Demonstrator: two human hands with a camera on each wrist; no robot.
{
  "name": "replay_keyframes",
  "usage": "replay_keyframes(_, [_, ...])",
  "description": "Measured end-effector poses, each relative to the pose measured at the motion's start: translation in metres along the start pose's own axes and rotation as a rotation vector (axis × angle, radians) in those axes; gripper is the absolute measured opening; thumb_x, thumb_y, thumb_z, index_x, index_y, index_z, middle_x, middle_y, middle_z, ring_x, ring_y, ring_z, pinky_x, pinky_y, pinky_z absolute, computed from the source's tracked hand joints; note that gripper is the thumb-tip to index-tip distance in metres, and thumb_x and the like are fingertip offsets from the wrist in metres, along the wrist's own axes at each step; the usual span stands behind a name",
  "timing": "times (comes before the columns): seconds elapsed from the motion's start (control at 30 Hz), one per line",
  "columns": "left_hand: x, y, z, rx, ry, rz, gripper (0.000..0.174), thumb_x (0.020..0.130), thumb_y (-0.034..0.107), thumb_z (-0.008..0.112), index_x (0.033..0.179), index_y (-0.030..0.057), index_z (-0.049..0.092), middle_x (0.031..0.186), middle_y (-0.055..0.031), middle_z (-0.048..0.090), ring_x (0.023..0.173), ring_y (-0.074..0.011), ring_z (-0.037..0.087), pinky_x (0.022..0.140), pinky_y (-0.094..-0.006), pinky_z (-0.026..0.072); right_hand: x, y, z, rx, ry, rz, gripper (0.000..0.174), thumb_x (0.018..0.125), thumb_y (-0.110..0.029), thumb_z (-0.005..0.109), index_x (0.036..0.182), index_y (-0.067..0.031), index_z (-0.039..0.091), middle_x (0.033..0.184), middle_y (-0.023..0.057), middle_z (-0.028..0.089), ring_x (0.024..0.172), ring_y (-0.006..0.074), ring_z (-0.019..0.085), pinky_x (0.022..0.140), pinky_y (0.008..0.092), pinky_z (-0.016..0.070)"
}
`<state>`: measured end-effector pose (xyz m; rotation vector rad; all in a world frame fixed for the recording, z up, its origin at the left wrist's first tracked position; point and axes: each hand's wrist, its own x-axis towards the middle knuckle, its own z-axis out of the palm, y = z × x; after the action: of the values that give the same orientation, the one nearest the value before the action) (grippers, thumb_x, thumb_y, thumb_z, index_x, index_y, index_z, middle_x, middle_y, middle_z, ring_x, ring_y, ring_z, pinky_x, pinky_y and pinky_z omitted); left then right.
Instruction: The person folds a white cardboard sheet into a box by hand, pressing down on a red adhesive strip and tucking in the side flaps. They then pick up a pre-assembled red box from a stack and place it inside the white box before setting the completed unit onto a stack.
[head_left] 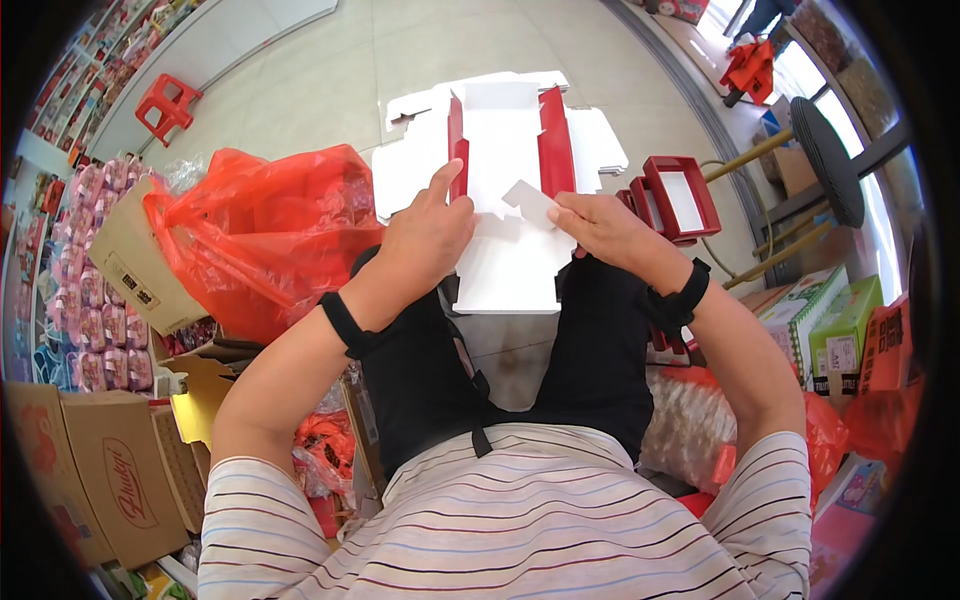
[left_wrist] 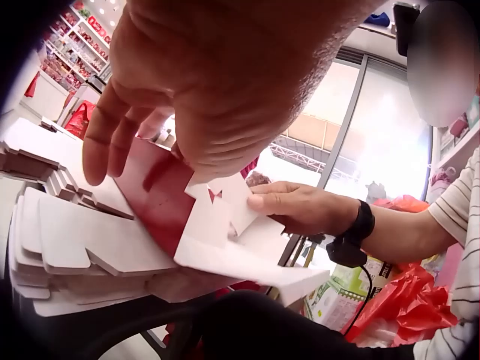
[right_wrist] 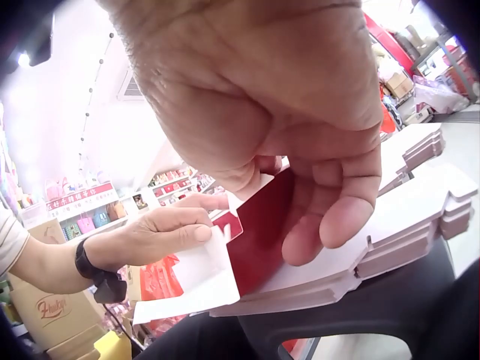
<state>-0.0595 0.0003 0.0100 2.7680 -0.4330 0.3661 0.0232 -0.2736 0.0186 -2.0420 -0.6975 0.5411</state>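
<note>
A partly folded cardboard box [head_left: 507,265], white inside with red outer faces, lies in front of the knees on a stack of flat box blanks [head_left: 415,160]. Its two red side walls [head_left: 556,145] stand up. My right hand [head_left: 612,232] pinches a white corner flap [head_left: 532,203] between thumb and fingers, tilting it inward. My left hand [head_left: 428,238] holds the near left corner, index finger stretched along the red side wall. In the right wrist view the left thumb lies over the white flap [right_wrist: 206,259]. Fingers of the right hand reach down the red outer face [right_wrist: 262,232].
Red box trays [head_left: 682,200] stand to the right of the stack. An orange-red plastic bag [head_left: 275,230] bulges on the left, beside brown cartons [head_left: 125,470]. A dark stool [right_wrist: 360,315] bears the blanks. A red stool [head_left: 167,108] stands farther off on the tiled floor.
</note>
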Motion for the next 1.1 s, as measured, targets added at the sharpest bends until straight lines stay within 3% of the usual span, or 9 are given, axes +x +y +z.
replay_keyframes(0.07, [0.004,0.002,0.002,0.002,0.029,-0.003,0.02,0.104,0.022,0.065,0.1,0.0026,0.064,0.133,-0.0175,0.062,0.096,-0.0366,0.071,0.079,-0.0465,0.0596,0.0,-0.003,0.002,0.1,0.037,0.026,0.035,0.111,-0.029,0.056,0.1,0.0032,0.065,0.072,0.013,0.057,0.069,0.0184,0.06,0.066,0.0389,0.0504])
replay_keyframes(0.17, [0.01,-0.004,0.017,-0.044,0.007,0.028,0.018,0.104,0.021,0.064,0.103,0.0024,0.062,0.117,-0.0134,0.066,0.095,-0.0359,0.07,0.077,-0.0474,0.0589,0.002,-0.009,0.002,0.053,0.067,-0.019,0.034,0.11,-0.03,0.057,0.101,0.0024,0.065,0.073,0.0153,0.06,0.068,0.0235,0.06,0.068,0.0406,0.0509])
replay_keyframes(0.27, [0.013,0.001,0.02,0.011,-0.005,0.065,0.016,0.104,0.02,0.063,0.105,0.0038,0.061,0.103,-0.0121,0.065,0.093,-0.0351,0.069,0.075,-0.0474,0.0581,0.005,-0.012,0.001,-0.191,0.088,-0.042,0.033,0.109,-0.03,0.058,0.102,0.0011,0.066,0.076,0.0187,0.063,0.069,0.0302,0.061,0.07,0.0429,0.0515])
replay_keyframes(0.37, [0.013,-0.002,0.022,0.038,-0.019,0.112,0.015,0.103,0.02,0.063,0.102,0.0045,0.06,0.099,-0.0127,0.064,0.09,-0.035,0.069,0.074,-0.0471,0.0575,0.009,-0.01,-0.005,-0.321,0.106,-0.049,0.032,0.108,-0.03,0.058,0.102,0.0002,0.067,0.08,0.0221,0.066,0.074,0.038,0.063,0.073,0.0452,0.0515])
replay_keyframes(0.57, [0.023,-0.007,0.014,0.026,-0.063,0.219,0.015,0.103,0.02,0.064,0.102,0.0057,0.06,0.094,-0.0119,0.063,0.086,-0.0342,0.069,0.072,-0.0462,0.0571,0.017,-0.004,-0.01,-0.282,0.061,-0.046,0.032,0.108,-0.031,0.057,0.101,-0.0016,0.068,0.083,0.0228,0.068,0.081,0.0433,0.066,0.075,0.0485,0.0518])
replay_keyframes(0.77, [0.029,-0.012,0.012,0.057,-0.099,0.173,0.015,0.103,0.021,0.064,0.101,0.0065,0.06,0.093,-0.0112,0.064,0.086,-0.0337,0.07,0.072,-0.0454,0.0567,0.015,-0.019,-0.016,-0.366,0.017,-0.003,0.03,0.107,-0.032,0.058,0.101,-0.0037,0.069,0.087,0.0214,0.071,0.086,0.0438,0.07,0.077,0.0513,0.0532])
replay_keyframes(1.1, [0.03,-0.007,0.015,0.127,-0.024,0.21,0.015,0.102,0.023,0.065,0.1,0.009,0.06,0.092,-0.0076,0.063,0.09,-0.0294,0.069,0.07,-0.0431,0.0565,0.021,-0.01,-0.004,-0.795,0.027,-0.119,0.022,0.102,-0.025,0.063,0.097,-0.0054,0.07,0.084,0.0205,0.073,0.085,0.0419,0.073,0.075,0.0538,0.0567])
